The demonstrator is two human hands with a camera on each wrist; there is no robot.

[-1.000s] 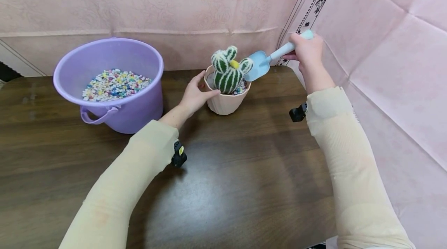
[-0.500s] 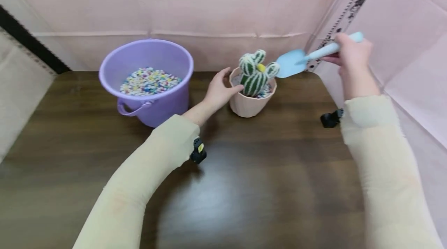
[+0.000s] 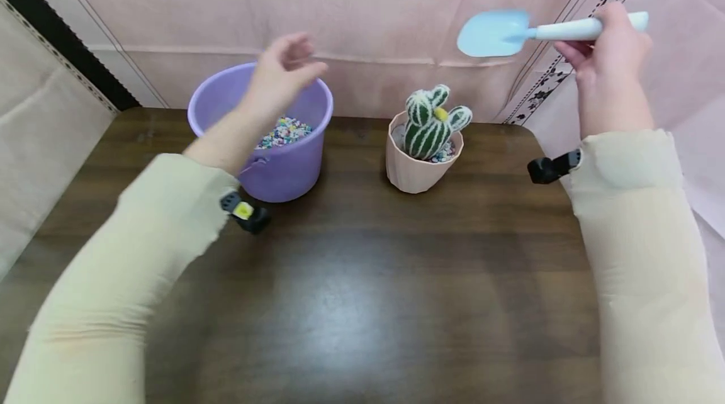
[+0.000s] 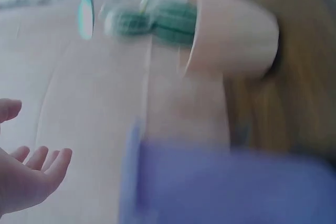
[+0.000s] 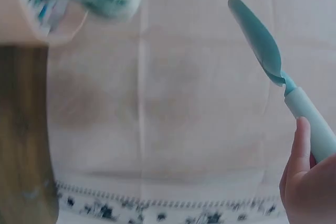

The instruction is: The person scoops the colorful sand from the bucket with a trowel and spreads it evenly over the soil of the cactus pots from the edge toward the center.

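From the head view, the left hand hangs in the air above the purple bucket, fingers loose and spread, holding nothing. The bucket stands near the back edge of the desk, toward its left, with coloured pebbles inside. Just right of it, apart from it, the pink pot sits at the back edge with a striped green cactus upright in it. The right hand is raised above the back right corner, fingers wrapped round the white handle of a light blue trowel; its blade lies level, well above the cactus.

In the left wrist view, blurred, the left hand shows relaxed, parted fingers with nothing between them; pot, cactus and bucket lie beyond.

In the right wrist view, the right hand clasps the trowel by its handle, blade empty; the pot sits apart.
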